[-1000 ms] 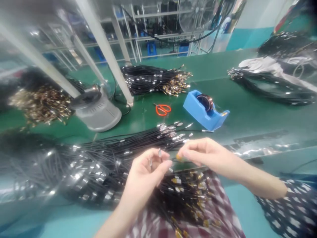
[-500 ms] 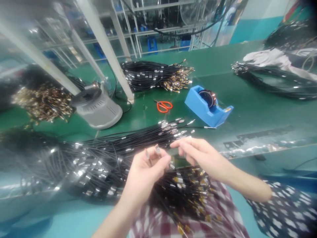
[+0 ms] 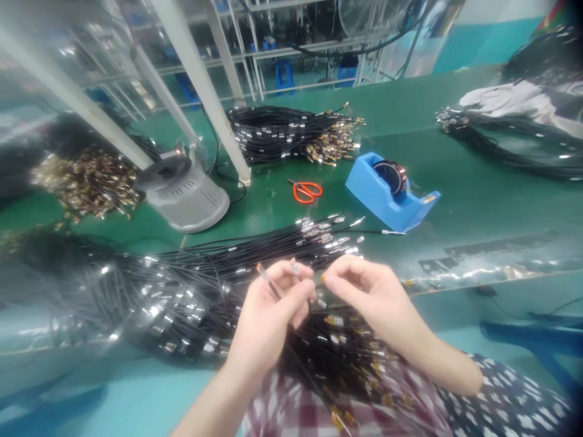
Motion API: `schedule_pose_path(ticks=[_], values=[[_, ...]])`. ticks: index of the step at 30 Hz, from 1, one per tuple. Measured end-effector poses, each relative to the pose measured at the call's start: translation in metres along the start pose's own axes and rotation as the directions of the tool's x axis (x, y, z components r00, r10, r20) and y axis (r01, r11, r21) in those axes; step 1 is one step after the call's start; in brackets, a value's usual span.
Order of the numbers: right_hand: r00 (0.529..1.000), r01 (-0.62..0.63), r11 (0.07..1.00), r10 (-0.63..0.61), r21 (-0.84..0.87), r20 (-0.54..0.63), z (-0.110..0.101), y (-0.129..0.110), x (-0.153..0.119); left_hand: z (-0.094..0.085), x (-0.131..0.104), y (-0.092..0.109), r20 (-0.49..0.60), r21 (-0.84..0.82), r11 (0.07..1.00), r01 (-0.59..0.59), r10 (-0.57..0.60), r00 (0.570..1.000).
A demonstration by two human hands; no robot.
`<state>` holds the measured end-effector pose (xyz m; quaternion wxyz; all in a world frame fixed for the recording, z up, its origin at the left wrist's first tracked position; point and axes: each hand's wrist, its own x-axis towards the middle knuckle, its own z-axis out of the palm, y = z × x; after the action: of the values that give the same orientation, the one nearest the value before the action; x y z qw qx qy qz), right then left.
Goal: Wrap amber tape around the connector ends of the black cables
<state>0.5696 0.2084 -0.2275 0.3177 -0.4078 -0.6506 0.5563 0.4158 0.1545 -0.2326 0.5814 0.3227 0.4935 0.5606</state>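
Note:
Near the middle of the view, my left hand (image 3: 276, 300) is closed round a thin black cable (image 3: 272, 285), whose end with an orange tip sticks up between the fingers. Just to its right, my right hand (image 3: 371, 291) pinches a tiny orange piece (image 3: 323, 277) between thumb and fingertips. The two hands are close but apart. Under them, a bundle of black cables with gold ends (image 3: 359, 358) lies over a checked cloth. Behind them rests a bundle of black cables with silver ends (image 3: 314, 233).
Orange-handled scissors (image 3: 306, 192) and a blue tape dispenser (image 3: 392, 194) stand on the green table (image 3: 401, 121). A grey lamp base (image 3: 189, 197) is at left. More cable bundles (image 3: 277, 133) lie behind, with a white cloth (image 3: 505, 100) at right.
My right hand's fingers have drawn into a pinch, and an orange piece now shows at their tips. The cable end in my left hand stands out more. The view has shifted slightly.

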Motion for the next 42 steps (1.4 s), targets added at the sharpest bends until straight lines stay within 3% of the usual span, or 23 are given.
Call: schedule_pose_path(ticks=[4,9,16,42], values=[[0.999,0.029,1.000,-0.029,-0.007,0.020,-0.009,-0.007,0.004,0.001,0.000,-0.001,0.026,-0.085,0.994,-0.067,0.070,0.997],[0.993,0.096,0.994,-0.092,-0.051,0.077,-0.011,-0.017,0.011,-0.001,-0.004,-0.003,0.028,0.020,0.998,-0.053,0.052,0.998],[0.991,0.070,0.994,-0.059,-0.089,0.116,-0.011,-0.019,0.017,-0.001,-0.009,-0.003,0.019,0.067,0.998,-0.019,0.018,1.000],[0.994,0.061,0.994,-0.053,-0.088,0.099,-0.009,-0.016,0.019,-0.002,-0.010,-0.006,0.019,0.108,0.994,-0.020,0.018,1.000]])
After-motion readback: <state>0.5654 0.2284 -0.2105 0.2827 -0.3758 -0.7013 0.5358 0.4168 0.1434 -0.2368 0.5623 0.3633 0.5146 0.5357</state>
